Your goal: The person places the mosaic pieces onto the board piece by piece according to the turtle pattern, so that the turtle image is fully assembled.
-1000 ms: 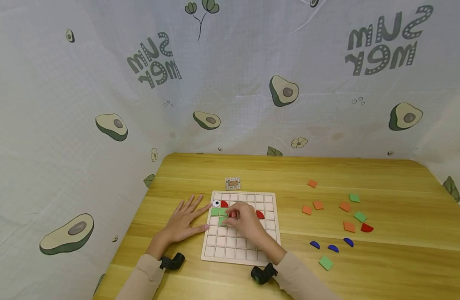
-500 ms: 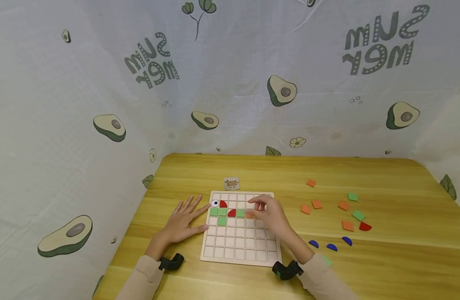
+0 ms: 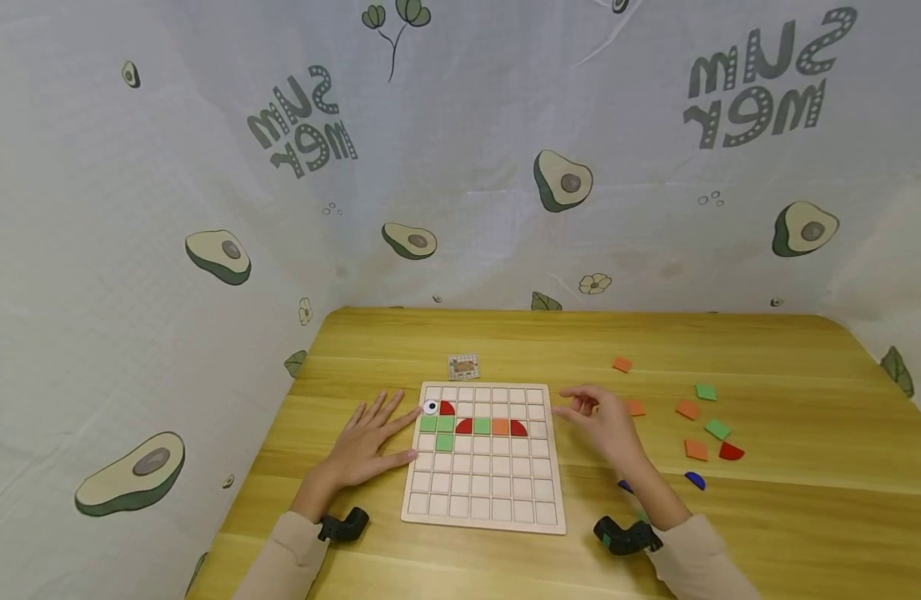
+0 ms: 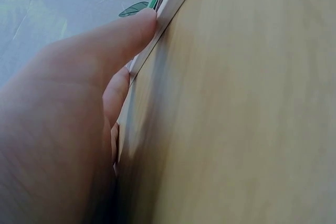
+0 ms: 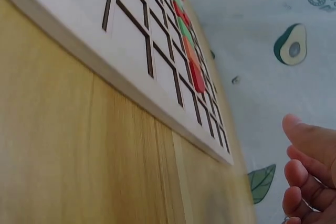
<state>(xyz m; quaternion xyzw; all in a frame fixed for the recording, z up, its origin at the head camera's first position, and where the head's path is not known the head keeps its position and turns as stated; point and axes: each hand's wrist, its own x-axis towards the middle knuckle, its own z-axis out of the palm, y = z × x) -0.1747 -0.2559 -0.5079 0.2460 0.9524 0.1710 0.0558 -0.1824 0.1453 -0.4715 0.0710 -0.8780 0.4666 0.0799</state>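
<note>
A pale wooden grid board (image 3: pixel 471 487) lies on the table. On it sit a round eye tile (image 3: pixel 431 407), a red quarter-circle tile (image 3: pixel 447 408), three green square tiles (image 3: pixel 427 424), and a row of red, green, orange (image 3: pixel 500 427) and red (image 3: pixel 518 428) tiles. My left hand (image 3: pixel 358 450) rests on the table with spread fingers, its thumb (image 4: pixel 144 22) and index fingertip at the board's left edge. Beyond the right edge, my right hand (image 3: pixel 603 425) is over the table, fingers loosely bent; in the right wrist view, nothing shows between thumb (image 5: pixel 304 135) and fingers.
A small printed card (image 3: pixel 463 366) lies behind the board. Scattered on the right are orange squares (image 3: pixel 621 365), green squares (image 3: pixel 705 392), a red quarter circle (image 3: pixel 732 451) and blue half circles (image 3: pixel 695 481). A patterned cloth (image 3: pixel 490 275) hangs behind the table.
My right hand has moved right, from over the middle of the board to beyond its right edge, uncovering the row of tiles. My left hand stays in place.
</note>
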